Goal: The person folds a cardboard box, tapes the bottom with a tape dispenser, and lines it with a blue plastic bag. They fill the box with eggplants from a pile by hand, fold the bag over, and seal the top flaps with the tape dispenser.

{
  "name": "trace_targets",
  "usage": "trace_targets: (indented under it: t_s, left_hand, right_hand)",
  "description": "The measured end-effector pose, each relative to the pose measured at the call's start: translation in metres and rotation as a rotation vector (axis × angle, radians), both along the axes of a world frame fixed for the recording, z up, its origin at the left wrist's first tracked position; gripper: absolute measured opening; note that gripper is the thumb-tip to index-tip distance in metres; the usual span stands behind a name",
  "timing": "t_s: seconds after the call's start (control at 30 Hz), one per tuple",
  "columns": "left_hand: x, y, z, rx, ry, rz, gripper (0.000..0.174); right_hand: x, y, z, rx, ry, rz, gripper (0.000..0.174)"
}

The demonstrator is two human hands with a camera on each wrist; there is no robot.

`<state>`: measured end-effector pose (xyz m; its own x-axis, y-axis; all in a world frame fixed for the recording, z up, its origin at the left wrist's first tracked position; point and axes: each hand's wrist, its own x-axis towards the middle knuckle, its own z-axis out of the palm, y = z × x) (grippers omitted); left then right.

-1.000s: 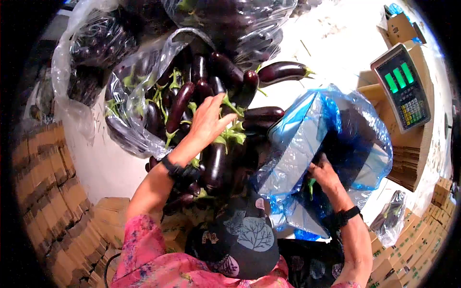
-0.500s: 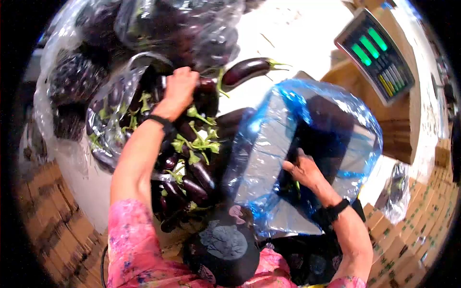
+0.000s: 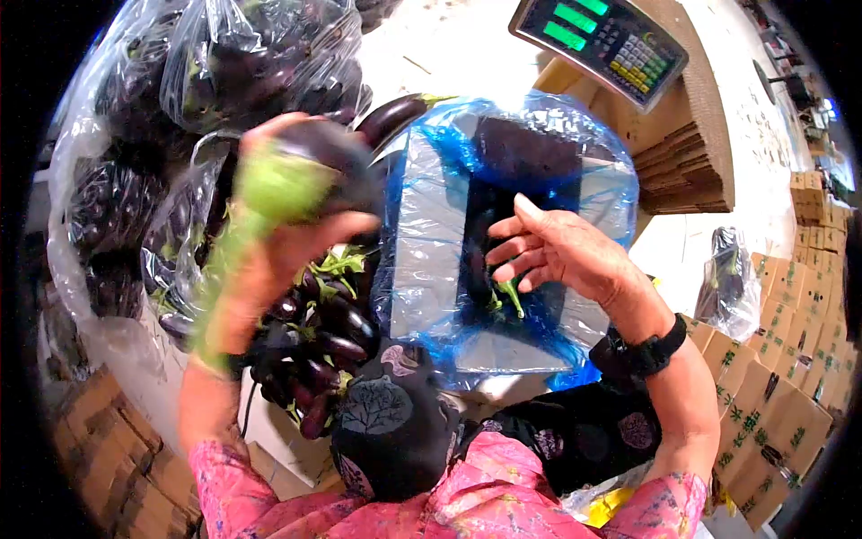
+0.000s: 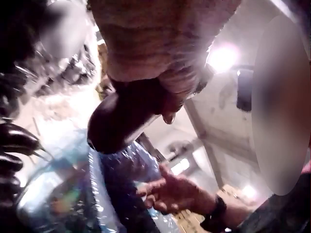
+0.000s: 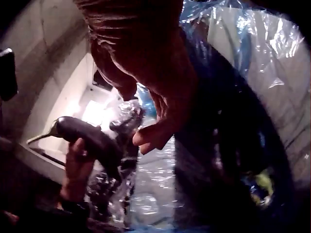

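The left hand (image 3: 269, 251) grips an eggplant (image 3: 328, 162) raised above the pile, its green stem end blurred by motion. In the left wrist view that eggplant (image 4: 116, 116) hangs under the palm, with the thumb and fingers round it. Over the box (image 3: 426, 260) lined with a blue plastic bag (image 3: 620, 193), the right hand (image 3: 561, 251) is spread with nothing in it. Below its fingers a green stem (image 3: 510, 296) shows inside the dark box. The right wrist view shows the right hand's fingers (image 5: 150, 138) loosely bent, apart from the eggplant (image 5: 87, 136) in the left hand.
Loose eggplants (image 3: 346, 323) lie left of the box, and clear bags of eggplants (image 3: 260, 72) stand behind them. A scale display (image 3: 602, 45) sits beyond, near flattened cardboard (image 3: 691, 153). A bagged eggplant (image 3: 729, 278) lies at right, beside stacked cartons (image 3: 772, 386).
The left hand has picked up an eggplant from the pile and lifted it towards the box. The right hand has risen from inside the box, fingers spread. The head view has shifted right.
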<state>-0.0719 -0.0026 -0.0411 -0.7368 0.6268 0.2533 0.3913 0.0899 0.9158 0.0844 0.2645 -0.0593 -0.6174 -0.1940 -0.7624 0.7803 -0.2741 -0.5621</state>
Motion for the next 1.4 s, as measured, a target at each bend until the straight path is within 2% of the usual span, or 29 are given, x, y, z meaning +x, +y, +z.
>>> trace_targets:
  t_s: [0.03,0.07,0.1,0.13,0.2,0.27,0.33,0.4,0.5,0.6,0.63,0.73,0.77,0.8,0.87,0.9,1.0,1.07,1.13,1.2,1.23,1.33,1.37,1.4]
  left_hand:
    - [0.010,0.028,-0.004,0.136,0.103,-0.093,0.070]
    - [0.007,0.047,-0.007,0.013,0.460,-0.180,0.081]
    - [0.019,0.075,-0.009,0.237,0.415,-0.268,0.071]
    - [0.034,0.089,-0.015,0.221,0.405,-0.330,0.070]
    - [0.057,0.115,-0.025,0.208,0.465,-0.399,0.068]
    - [0.059,0.114,-0.029,0.114,0.433,-0.537,0.071]
    - [0.063,0.107,-0.030,0.062,0.288,-0.579,0.070]
    - [0.063,0.104,-0.037,-0.022,0.369,-0.623,0.070]
    - [0.061,0.100,-0.041,-0.092,0.372,-0.705,0.073]
    - [0.050,0.093,-0.043,-0.115,0.306,-0.756,0.078]
    - [0.052,0.093,-0.043,-0.173,0.344,-0.712,0.079]
    - [0.061,0.105,-0.071,-0.252,0.475,-0.634,0.074]
    - [0.063,0.114,-0.084,-0.300,0.577,-0.622,0.058]
    - [0.066,0.123,-0.100,-0.371,0.632,-0.667,0.038]
    - [0.073,0.131,-0.113,-0.332,0.752,-0.696,0.028]
    - [0.075,0.130,-0.107,-0.410,0.871,-0.700,0.023]
    - [0.085,0.122,-0.097,-0.361,1.025,-0.665,0.021]
    - [0.091,0.119,-0.096,-0.205,1.043,-0.571,0.022]
    - [0.094,0.121,-0.103,-0.205,0.857,-0.551,0.033]
    - [0.095,0.119,-0.108,-0.401,0.586,-0.507,0.045]
    - [0.091,0.120,-0.108,-0.632,0.474,-0.539,0.053]
    - [0.076,0.137,-0.118,-0.887,0.594,-0.587,0.045]
    - [0.073,0.142,-0.118,-0.834,0.589,-0.502,0.035]
    - [0.070,0.151,-0.121,-0.878,0.535,-0.539,0.032]
  right_hand:
    - [0.002,-0.003,0.010,-0.095,0.006,-0.015,0.090]
    - [0.007,-0.006,0.015,-0.199,0.021,-0.074,0.086]
    - [0.014,-0.011,0.019,-0.271,0.101,-0.149,0.082]
    - [0.020,-0.016,0.022,-0.344,0.182,-0.221,0.077]
    - [0.025,-0.027,0.042,-0.246,0.213,-0.461,0.063]
    - [0.046,-0.015,0.036,-0.332,0.161,-0.461,0.061]
    - [0.059,-0.012,0.030,-0.336,0.243,-0.334,0.059]
    - [0.059,-0.023,0.022,-0.163,0.210,-0.404,0.062]
    - [0.057,-0.029,0.011,-0.021,0.148,-0.371,0.070]
    - [0.065,-0.026,0.003,0.263,0.320,-0.298,0.074]
    - [0.071,-0.017,-0.004,0.500,0.326,-0.152,0.078]
    - [0.078,-0.010,-0.041,0.719,0.455,-0.014,0.075]
    - [0.077,-0.014,-0.045,0.848,0.404,0.127,0.068]
    - [0.071,-0.023,-0.035,0.982,0.434,0.177,0.063]
    - [0.075,-0.023,-0.050,1.063,0.312,0.334,0.056]
    - [0.075,-0.023,-0.050,1.089,0.361,0.376,0.045]
    - [0.081,-0.027,-0.038,1.119,0.225,0.536,0.045]
    - [0.088,-0.034,-0.031,1.189,0.259,0.537,0.040]
    - [0.090,-0.035,-0.025,1.233,0.229,0.554,0.037]
    - [0.086,-0.034,-0.029,1.281,0.251,0.646,0.030]
    - [0.082,-0.041,-0.030,1.310,0.261,0.709,0.028]
    - [0.071,-0.062,-0.048,1.289,0.233,0.953,0.022]
    - [0.070,-0.061,-0.060,1.277,0.214,0.972,0.023]
    - [0.066,-0.060,-0.068,1.265,0.194,0.990,0.024]
